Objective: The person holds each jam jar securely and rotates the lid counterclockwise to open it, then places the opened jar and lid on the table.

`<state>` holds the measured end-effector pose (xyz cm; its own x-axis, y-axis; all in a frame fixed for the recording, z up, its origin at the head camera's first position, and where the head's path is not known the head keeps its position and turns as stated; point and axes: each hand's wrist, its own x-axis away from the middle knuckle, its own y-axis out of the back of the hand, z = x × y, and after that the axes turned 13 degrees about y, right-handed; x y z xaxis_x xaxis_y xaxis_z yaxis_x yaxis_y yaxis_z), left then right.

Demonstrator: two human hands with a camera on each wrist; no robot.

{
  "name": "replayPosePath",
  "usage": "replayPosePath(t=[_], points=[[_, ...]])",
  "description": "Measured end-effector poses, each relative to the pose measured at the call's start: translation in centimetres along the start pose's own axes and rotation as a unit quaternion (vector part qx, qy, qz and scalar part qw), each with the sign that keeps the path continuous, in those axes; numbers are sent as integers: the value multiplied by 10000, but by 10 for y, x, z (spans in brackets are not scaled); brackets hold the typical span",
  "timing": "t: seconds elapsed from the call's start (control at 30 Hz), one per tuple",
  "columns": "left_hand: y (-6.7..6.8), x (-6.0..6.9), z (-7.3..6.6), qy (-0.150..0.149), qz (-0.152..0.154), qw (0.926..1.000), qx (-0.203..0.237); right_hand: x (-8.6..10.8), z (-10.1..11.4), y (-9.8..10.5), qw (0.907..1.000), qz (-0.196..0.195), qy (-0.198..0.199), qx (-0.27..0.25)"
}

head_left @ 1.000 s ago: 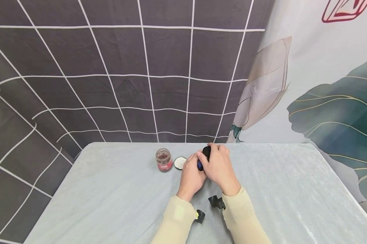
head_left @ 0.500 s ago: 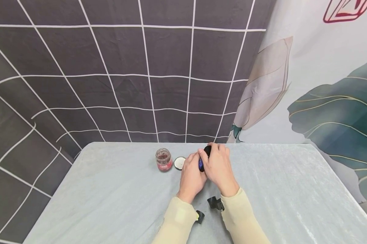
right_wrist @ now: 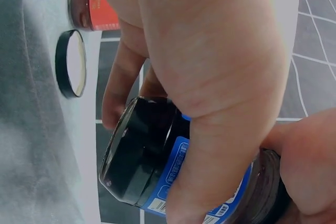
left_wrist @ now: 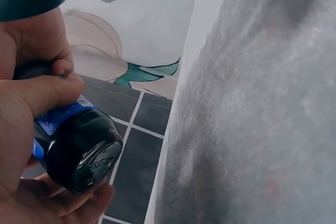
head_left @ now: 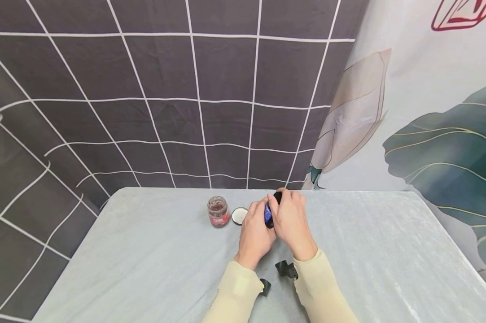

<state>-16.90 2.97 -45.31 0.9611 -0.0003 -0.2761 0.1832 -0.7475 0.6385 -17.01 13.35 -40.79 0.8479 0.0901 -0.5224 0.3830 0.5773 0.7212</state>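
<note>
A dark glass jar with a blue label point(head_left: 269, 216) is held between both hands at the back of the table. My left hand point(head_left: 256, 235) grips the jar's body; in the left wrist view its thumb lies across the label and the dark glass base point(left_wrist: 86, 153) faces out. My right hand point(head_left: 292, 220) holds the jar's black-lidded end point(head_left: 278, 196), thumb towards the left hand. In the right wrist view the left hand point(right_wrist: 210, 77) covers much of the label, and the right hand point(right_wrist: 312, 161) shows at the right edge. Fingers hide most of the lid.
Left of the hands stands an uncovered glass jar with a red label point(head_left: 218, 213), dark residue inside. Beside it a round lid point(head_left: 238, 216) lies with its white inside up. A grey cloth covers the table point(head_left: 154, 251); a dark gridded curtain point(head_left: 166, 121) hangs behind.
The right thumb and the held jar have shifted slightly to the right, and more of the blue label shows. Both hands stay on the jar. The red-labelled jar and loose lid rest unchanged.
</note>
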Motion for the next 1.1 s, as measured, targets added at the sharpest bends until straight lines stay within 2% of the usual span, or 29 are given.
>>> replayPosePath(t=[0.33,0.77,1.1], points=[[0,-1,1,-115,-12,9999,23,-1,-1,-1,9997,-95,198,-85],[-4,-1,0,-467,-146,9986,-207,-2,-3,3,9996,-72,83,-276],[-5,-1,0,-441,-164,9980,-431,-1,-1,3,9993,35,-6,-366]])
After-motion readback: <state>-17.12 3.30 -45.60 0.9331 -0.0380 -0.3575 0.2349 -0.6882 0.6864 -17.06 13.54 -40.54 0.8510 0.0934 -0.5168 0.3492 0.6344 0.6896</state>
